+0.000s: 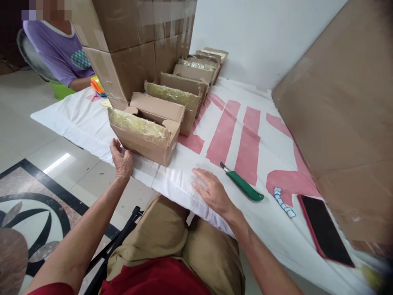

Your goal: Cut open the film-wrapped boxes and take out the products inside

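My left hand [121, 160] is at the lower left corner of the nearest open cardboard box [141, 145], its fingers apart and loosely bent. Whether it touches the cardboard I cannot tell. The box has a raised flap with yellowish tape along its torn edge. My right hand [211, 190] hovers low over the front of the table, fingers stretched out and holding nothing. To its right lies a green utility knife [245, 186] with its blade out, pointing away to the left.
More open boxes [175, 96] run back in a row beside a tall stack of taped cartons [132, 61]. A phone [327, 231] and a blue-white strip [284, 203] lie right on the cloth [172, 180]. A large cardboard sheet [344, 123] stands right; a person in purple [58, 53] sits left.
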A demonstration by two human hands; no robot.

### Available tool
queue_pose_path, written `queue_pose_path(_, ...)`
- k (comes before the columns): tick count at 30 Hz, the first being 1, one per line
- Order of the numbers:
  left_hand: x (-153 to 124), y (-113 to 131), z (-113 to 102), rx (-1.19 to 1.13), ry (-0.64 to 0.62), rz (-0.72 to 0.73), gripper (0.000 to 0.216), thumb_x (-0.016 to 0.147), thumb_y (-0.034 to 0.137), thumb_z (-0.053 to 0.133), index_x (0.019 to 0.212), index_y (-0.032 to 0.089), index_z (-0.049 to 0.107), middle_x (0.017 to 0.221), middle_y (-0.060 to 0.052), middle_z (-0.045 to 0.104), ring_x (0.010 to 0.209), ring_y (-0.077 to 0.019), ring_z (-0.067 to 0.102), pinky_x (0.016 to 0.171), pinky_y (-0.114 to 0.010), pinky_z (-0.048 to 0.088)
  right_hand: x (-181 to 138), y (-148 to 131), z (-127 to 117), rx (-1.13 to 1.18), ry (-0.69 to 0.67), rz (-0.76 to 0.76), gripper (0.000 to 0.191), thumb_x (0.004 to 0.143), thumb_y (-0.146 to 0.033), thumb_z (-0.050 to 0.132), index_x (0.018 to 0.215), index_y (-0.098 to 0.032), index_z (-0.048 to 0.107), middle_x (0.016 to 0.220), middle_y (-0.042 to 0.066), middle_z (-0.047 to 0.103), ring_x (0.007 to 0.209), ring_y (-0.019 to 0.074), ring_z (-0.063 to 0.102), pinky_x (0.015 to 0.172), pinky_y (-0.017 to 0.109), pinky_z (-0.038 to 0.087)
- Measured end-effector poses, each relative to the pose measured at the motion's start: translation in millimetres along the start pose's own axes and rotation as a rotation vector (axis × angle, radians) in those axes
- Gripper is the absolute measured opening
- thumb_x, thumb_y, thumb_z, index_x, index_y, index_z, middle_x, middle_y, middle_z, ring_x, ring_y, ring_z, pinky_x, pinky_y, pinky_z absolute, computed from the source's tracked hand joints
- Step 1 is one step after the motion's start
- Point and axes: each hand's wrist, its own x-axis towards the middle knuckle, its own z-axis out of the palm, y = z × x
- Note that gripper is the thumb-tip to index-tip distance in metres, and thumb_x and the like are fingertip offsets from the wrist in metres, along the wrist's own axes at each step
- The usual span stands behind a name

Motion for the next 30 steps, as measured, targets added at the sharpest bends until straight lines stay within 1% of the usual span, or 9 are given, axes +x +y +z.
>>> queue_pose_path(2, 0, 2, 0, -0.003, 0.006, -0.011, 0.087, 0.070, 0.013, 0.058, 0.154, 0.015, 0.034, 0.157, -0.018, 0.045, 0.150, -0.0267, 0.045, 0.130, -0.043, 0.031, 21, 10, 0, -0.155, -0.011, 0.132, 0.049, 0.098, -0.034, 0.059, 0.143, -0.013, 0.062, 0.151, 0.020, 0.060, 0.143, 0.0347, 0.054, 0.117, 0.056, 0.044)
queue_pose_path(4, -1, 3, 1, -0.004, 0.022, -0.021, 0.087, 0.070, 0.013, 0.058, 0.153, 0.014, 0.035, 0.156, -0.019, 0.047, 0.150, -0.0274, 0.045, 0.130, -0.044, 0.032, 25, 4, 3, -0.165, -0.062, 0.151, 0.049, 0.097, -0.035, 0.062, 0.139, -0.011, 0.065, 0.151, 0.022, 0.059, 0.143, 0.0367, 0.054, 0.116, 0.058, 0.044)
queue_pose_path(8, 0, 0, 2, 0.008, 0.042, -0.009, 0.085, 0.070, 0.012, 0.056, 0.152, 0.018, 0.036, 0.154, -0.016, 0.050, 0.147, -0.0250, 0.049, 0.128, -0.044, 0.035, -16, -38, 2, 0.389, -0.369, -0.159, 0.035, 0.105, -0.041, 0.053, 0.125, -0.023, 0.075, 0.116, 0.006, 0.081, 0.106, 0.0201, 0.076, 0.093, 0.032, 0.060)
queue_pose_path(11, 1, -3, 2, 0.026, 0.041, 0.016, 0.084, 0.071, 0.011, 0.055, 0.152, 0.019, 0.036, 0.152, -0.014, 0.053, 0.145, -0.0227, 0.052, 0.127, -0.041, 0.037, -37, -43, -7, 0.450, -0.201, -0.133, 0.032, 0.105, -0.042, 0.054, 0.120, -0.024, 0.076, 0.113, 0.006, 0.081, 0.104, 0.0197, 0.075, 0.092, 0.032, 0.059)
queue_pose_path(14, 1, -4, 3, 0.024, 0.040, 0.026, 0.082, 0.071, 0.011, 0.054, 0.151, 0.018, 0.038, 0.152, -0.015, 0.054, 0.145, -0.0225, 0.052, 0.127, -0.041, 0.037, -33, -16, 0, 0.086, 0.026, 0.013, 0.036, 0.102, -0.041, 0.054, 0.127, -0.023, 0.072, 0.129, 0.012, 0.075, 0.121, 0.0287, 0.069, 0.103, 0.047, 0.055)
queue_pose_path(17, 1, -3, 4, 0.007, 0.049, 0.013, 0.083, 0.071, 0.010, 0.057, 0.151, 0.019, 0.039, 0.153, -0.016, 0.053, 0.147, -0.0245, 0.050, 0.128, -0.043, 0.036, -27, 8, 25, -0.219, 0.033, 0.032, 0.043, 0.100, -0.036, 0.055, 0.136, -0.017, 0.067, 0.145, 0.017, 0.065, 0.136, 0.0353, 0.058, 0.108, 0.055, 0.050)
queue_pose_path(20, 2, -3, 5, -0.030, 0.037, -0.010, 0.085, 0.070, 0.010, 0.059, 0.152, 0.019, 0.039, 0.155, -0.017, 0.051, 0.149, -0.0264, 0.048, 0.128, -0.045, 0.035, -30, 13, 48, -0.369, 0.070, -0.017, 0.045, 0.101, -0.030, 0.051, 0.142, -0.015, 0.062, 0.152, 0.017, 0.060, 0.142, 0.0358, 0.052, 0.112, 0.056, 0.045)
queue_pose_path(24, 1, 0, 7, -0.049, 0.042, -0.013, 0.082, 0.069, 0.009, 0.059, 0.149, 0.020, 0.042, 0.153, -0.017, 0.053, 0.146, -0.0275, 0.052, 0.126, -0.046, 0.038, -37, 13, 56, -0.401, 0.111, -0.052, 0.045, 0.101, -0.028, 0.051, 0.142, -0.015, 0.063, 0.150, 0.015, 0.062, 0.140, 0.0346, 0.054, 0.111, 0.053, 0.045)
queue_pose_path(30, -4, 12, 9, -0.092, -0.006, 0.041, 0.067, 0.067, 0.008, 0.054, 0.133, 0.019, 0.058, 0.128, -0.011, 0.069, 0.125, -0.0249, 0.066, 0.117, -0.042, 0.049, -36, 18, 54, -0.386, 0.146, -0.054, 0.043, 0.100, -0.029, 0.050, 0.139, -0.018, 0.065, 0.147, 0.015, 0.064, 0.137, 0.0340, 0.057, 0.108, 0.053, 0.049)
